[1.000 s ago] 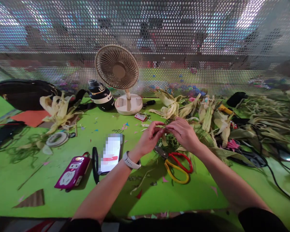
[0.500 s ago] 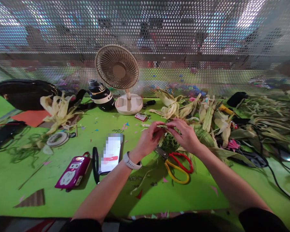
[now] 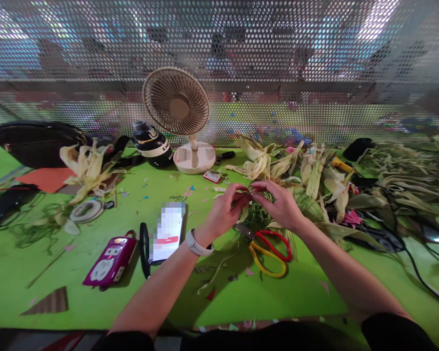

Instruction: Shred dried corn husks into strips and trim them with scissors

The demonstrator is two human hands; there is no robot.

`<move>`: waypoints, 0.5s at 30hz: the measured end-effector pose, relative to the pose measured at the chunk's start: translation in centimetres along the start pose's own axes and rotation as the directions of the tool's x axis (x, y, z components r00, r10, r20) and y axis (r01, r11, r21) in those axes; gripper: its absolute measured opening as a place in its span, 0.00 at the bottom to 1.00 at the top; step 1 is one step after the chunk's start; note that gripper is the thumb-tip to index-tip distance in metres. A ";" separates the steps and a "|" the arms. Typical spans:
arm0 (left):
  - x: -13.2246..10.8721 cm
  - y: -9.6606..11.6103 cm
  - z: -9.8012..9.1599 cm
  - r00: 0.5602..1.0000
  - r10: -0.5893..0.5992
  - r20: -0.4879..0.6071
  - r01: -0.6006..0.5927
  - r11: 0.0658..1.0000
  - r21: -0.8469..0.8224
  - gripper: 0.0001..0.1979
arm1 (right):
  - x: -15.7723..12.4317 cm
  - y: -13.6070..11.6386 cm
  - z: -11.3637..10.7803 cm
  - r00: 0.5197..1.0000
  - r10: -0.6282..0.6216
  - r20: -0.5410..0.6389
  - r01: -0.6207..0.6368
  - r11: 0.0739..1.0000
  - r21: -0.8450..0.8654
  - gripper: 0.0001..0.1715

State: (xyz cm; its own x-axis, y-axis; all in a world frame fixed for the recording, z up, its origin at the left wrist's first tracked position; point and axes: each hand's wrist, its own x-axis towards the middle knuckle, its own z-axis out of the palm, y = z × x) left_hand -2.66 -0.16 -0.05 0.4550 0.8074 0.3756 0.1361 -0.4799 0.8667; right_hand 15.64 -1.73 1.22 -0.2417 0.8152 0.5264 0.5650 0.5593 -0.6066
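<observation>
My left hand [image 3: 225, 212] and my right hand [image 3: 281, 207] meet above the green table, fingertips pinched together. Between them is a thin strand [image 3: 249, 191], mostly hidden by the fingers and too small to make out in detail. Just under the hands lies a tangle of green shredded strands [image 3: 258, 212]. Scissors [image 3: 267, 253] with one red and one yellow handle rest in front of it, blades pointing up and left. Dried corn husks [image 3: 254, 163] are piled behind my hands, and more lie to their right.
Left of my wrists are a lit phone [image 3: 168, 234], a purple device [image 3: 111, 261] and a tape roll [image 3: 87, 210]. A fan [image 3: 179, 107], a bottle [image 3: 151, 146] and a black bag [image 3: 40, 141] stand behind. Perforated metal sheet [image 3: 241, 63] closes the far side. Cables [image 3: 413, 268] run at right.
My fingertips have shifted slightly around the strand, both hands still meeting at the same place. Nothing on the table has moved.
</observation>
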 end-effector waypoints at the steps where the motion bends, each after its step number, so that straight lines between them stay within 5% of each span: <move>1: 0.0 0.0 0.0 1.000 -0.003 0.004 0.003 1.000 -0.002 0.08 | 0.0 0.0 0.0 1.000 0.006 0.004 -0.006 1.000 0.011 0.13; 15: -0.1 0.7 -0.4 0.996 -0.020 0.090 0.023 0.999 -0.032 0.06 | 0.1 0.0 -0.1 0.997 0.078 0.028 -0.081 0.989 0.121 0.11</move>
State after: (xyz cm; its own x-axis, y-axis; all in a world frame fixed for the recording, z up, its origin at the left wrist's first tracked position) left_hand -2.91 -0.43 0.67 0.5298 0.7824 0.3273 0.1180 -0.4502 0.8851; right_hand 15.66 -1.63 1.34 -0.2187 0.8603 0.4605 0.4836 0.5054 -0.7147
